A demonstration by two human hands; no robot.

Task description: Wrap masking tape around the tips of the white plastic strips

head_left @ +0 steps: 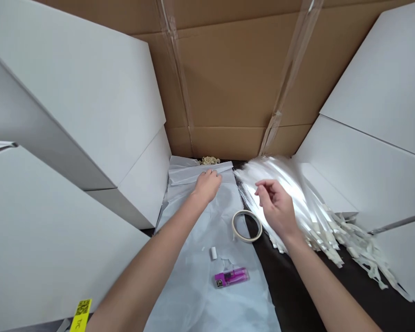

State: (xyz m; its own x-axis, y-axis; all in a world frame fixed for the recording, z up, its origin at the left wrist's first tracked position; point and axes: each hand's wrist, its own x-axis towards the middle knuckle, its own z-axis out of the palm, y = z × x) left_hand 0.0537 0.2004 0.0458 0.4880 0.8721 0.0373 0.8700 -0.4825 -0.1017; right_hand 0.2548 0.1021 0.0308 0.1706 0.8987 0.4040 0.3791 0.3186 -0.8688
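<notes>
My left hand [208,185] is closed at the folded far edge of a thin white plastic sheet [190,258], its fingers curled on the fold. My right hand [277,205] is raised with bent fingers, thumb close to the forefinger; anything thin between them cannot be made out. Under and behind it lies a bundle of shiny clear plastic strips [307,203] with whitish taped ends. Just left of my right hand, a roll of masking tape [237,230] lies flat. Nearer to me on the sheet are a purple lighter [232,277] and a small white cylinder [213,253].
White boxes stand along the left [90,83] and right [373,138]. A taped brown cardboard wall [228,83] closes off the back. A cream-coloured clump [210,160] sits behind the sheet. A yellow tag [80,316] shows at lower left, over the dark table surface [280,286].
</notes>
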